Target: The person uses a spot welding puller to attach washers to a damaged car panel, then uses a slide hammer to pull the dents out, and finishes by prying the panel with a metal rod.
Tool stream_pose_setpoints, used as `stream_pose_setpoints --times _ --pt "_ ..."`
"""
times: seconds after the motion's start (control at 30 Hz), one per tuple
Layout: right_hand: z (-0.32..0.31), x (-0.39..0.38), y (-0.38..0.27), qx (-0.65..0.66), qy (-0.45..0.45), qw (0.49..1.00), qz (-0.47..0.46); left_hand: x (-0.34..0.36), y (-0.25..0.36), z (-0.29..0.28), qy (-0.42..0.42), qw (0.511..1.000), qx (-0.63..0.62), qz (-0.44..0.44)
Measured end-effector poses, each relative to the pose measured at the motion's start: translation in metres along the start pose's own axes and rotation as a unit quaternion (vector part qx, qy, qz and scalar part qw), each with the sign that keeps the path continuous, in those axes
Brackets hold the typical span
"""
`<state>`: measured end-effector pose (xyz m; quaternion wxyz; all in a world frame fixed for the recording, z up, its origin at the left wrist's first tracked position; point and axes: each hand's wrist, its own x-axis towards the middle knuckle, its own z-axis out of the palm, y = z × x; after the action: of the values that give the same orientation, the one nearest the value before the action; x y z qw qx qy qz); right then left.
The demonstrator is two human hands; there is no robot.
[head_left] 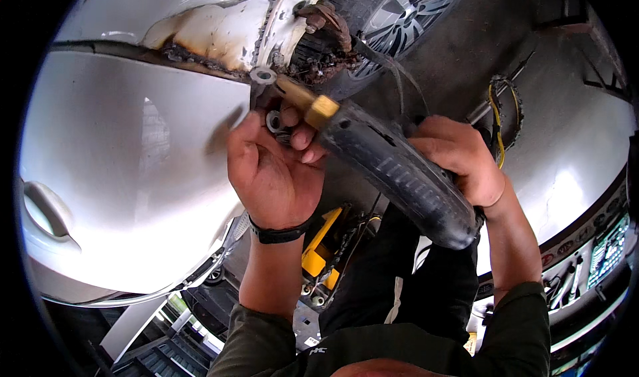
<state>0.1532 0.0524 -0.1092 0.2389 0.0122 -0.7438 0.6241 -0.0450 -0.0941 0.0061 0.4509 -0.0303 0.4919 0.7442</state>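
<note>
A black spot-welding gun [406, 177] with a brass-coloured nose and a yellow collar slants across the middle, blurred a little by motion. My right hand [456, 157] is closed around it from the right side. At the end of its nose is a metal washer [263, 75], close to the car body's lower edge. My left hand [276, 167], palm up with a black wristband, has its fingers curled round several small metal washers [273, 121] just below the nose. Some of those fingers are hidden behind the gun.
A white car door [133, 171] fills the left. Above it, the body panel [200, 34] is scorched and rusted near a wheel [406, 17]. Cables [496, 117] hang at right beside a pale panel. A yellow tool [319, 250] lies below, and hand tools [566, 284] lie lower right.
</note>
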Motion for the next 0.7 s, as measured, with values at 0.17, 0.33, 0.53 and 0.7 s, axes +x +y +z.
stream_pose_setpoints --times 0.17,0.33,0.53,0.7 --pt "0.004 -0.027 -0.024 0.085 0.01 0.995 0.056 -0.012 -0.012 -0.013 0.0 0.999 -0.023 -0.028" --pt "0.004 -0.034 -0.04 0.1 0.015 0.993 0.063 -0.007 -0.015 -0.018 -0.071 0.993 -0.09 -0.035" --pt "0.008 -0.034 -0.039 0.139 0.016 0.988 0.069 0.0 -0.026 -0.004 -0.064 0.993 -0.102 -0.008" --pt "0.005 -0.034 -0.044 0.187 0.018 0.979 0.078 0.011 -0.033 0.004 -0.077 0.99 -0.116 0.0"
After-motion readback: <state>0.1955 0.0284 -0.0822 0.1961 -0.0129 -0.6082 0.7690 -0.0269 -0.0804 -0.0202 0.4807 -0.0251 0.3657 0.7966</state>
